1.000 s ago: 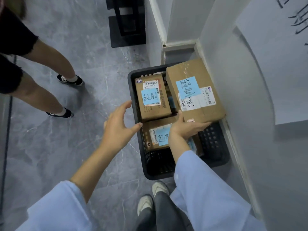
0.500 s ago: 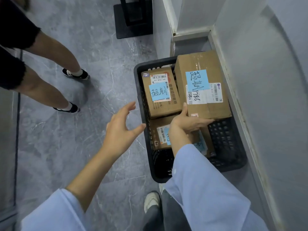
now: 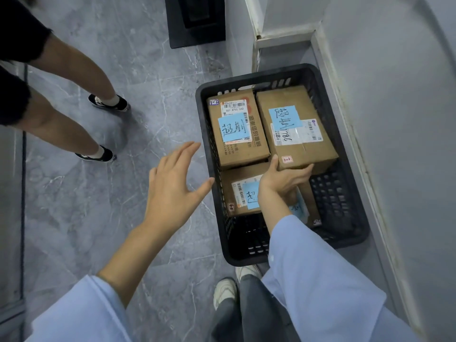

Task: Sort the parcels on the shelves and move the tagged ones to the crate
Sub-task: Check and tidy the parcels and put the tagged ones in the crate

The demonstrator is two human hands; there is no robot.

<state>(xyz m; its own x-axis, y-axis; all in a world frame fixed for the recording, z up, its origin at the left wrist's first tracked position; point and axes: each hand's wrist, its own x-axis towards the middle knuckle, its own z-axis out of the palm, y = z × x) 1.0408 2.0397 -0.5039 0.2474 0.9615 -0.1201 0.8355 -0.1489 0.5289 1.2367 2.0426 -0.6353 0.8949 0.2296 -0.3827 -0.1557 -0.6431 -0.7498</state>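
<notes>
A black plastic crate [image 3: 345, 233] stands on the floor against the right wall. It holds several brown cardboard parcels with blue tags. The large parcel [image 3: 298, 141] lies at the crate's back right, tilted, its near end raised. My right hand [image 3: 283, 178] grips that near end, thumb on the left edge and fingers underneath. A second tagged parcel [image 3: 237, 134] sits at the back left. A third tagged parcel [image 3: 240, 191] lies below it, partly hidden by my right wrist. My left hand [image 3: 172, 186] hovers open just left of the crate, fingers spread, touching nothing.
Another person's bare legs in dark shoes [image 3: 103, 154] stand on the grey marble floor at the left. A black stand base [image 3: 197, 23] sits at the top. A white wall [image 3: 407, 119] and skirting run along the crate's right side. My own white shoes [image 3: 224, 290] are below the crate.
The large parcel has come down from above the crate's rim into the back right of the crate. My left hand has drawn away from the crate's rim and spread open.
</notes>
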